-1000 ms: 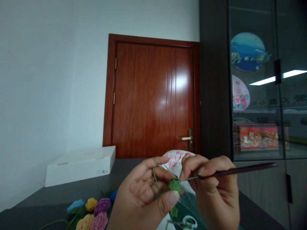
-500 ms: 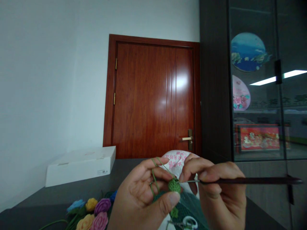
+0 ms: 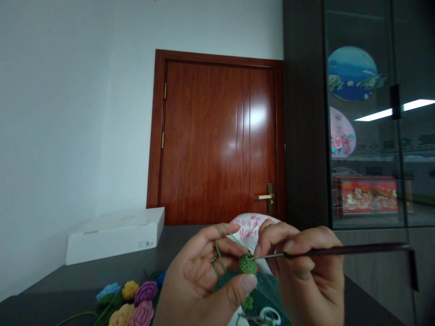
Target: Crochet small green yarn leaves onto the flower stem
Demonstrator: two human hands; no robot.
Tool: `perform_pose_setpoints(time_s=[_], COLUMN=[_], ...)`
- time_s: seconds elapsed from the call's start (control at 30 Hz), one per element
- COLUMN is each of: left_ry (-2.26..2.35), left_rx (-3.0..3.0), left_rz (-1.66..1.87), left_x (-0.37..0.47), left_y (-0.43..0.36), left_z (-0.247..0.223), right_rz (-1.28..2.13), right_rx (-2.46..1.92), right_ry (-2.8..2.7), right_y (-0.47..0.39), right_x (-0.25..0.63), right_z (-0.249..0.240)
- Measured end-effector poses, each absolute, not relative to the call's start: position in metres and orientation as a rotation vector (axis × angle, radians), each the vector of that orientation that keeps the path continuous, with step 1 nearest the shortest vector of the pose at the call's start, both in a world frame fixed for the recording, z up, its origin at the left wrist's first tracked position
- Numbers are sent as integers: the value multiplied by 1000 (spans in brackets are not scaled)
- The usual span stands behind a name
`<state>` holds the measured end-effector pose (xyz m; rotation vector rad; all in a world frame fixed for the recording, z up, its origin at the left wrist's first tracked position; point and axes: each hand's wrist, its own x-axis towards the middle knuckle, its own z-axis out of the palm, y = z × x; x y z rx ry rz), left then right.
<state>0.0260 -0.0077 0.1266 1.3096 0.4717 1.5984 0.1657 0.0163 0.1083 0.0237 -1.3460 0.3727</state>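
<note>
Brown door [image 3: 204, 145] far behind, left hand [image 3: 199, 276] pinched green crochetwork [image 3: 248, 263] between thumb and fingers, right hand [image 3: 311, 271] gripping the hook [image 3: 360, 249] at its right.

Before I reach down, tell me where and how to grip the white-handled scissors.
Probably by the white handle, coming from the right: its loop sits at the right end, below and left of the right hand, while the metal part extends leftward.

- The green crocheted piece [image 3: 248, 264] was small, rounded and closely stitched.
- The crochet hook [image 3: 353, 249] pointed left, nearly level, its slim metal end at the piece's top.
- Thin green yarn [image 3: 220, 255] looped to the left.
</note>
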Motion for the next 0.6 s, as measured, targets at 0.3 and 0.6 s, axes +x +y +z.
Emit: perform_pose_setpoints(time_s=[0.3, 0.6], left_ry=[456, 466], left_rx=[1326, 1363], left_rz=[1609, 1612], left_x=[26, 26], left_y=[-7, -6], left_z=[127, 125], right_rz=[470, 496], right_rx=[25, 24], right_ry=[-1300, -1299], right_y=[18, 19], right_x=[162, 163], right_z=[106, 106])
